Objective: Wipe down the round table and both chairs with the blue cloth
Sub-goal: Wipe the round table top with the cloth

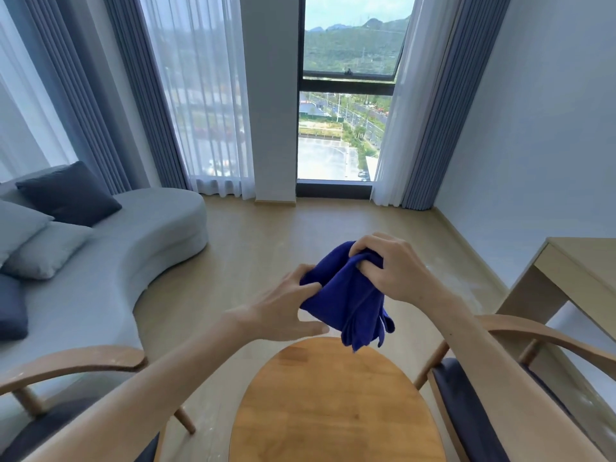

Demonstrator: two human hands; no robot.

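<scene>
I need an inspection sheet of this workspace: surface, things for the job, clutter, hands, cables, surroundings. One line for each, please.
Surface: round wooden table, top bare where visible; near edge out of frame.
Job's things: blue cloth bunched and held in the air above the table's far edge, not touching it; left chair and right chair flank the table, both with wooden arms and dark seats.
Clutter: nothing seen on the table.
Hands: left hand pinches the cloth's left side; right hand grips its top.
Cables: nothing seen.
Surroundings: grey sofa with cushions at left, wooden desk at right, window with curtains ahead, wooden floor.
</scene>
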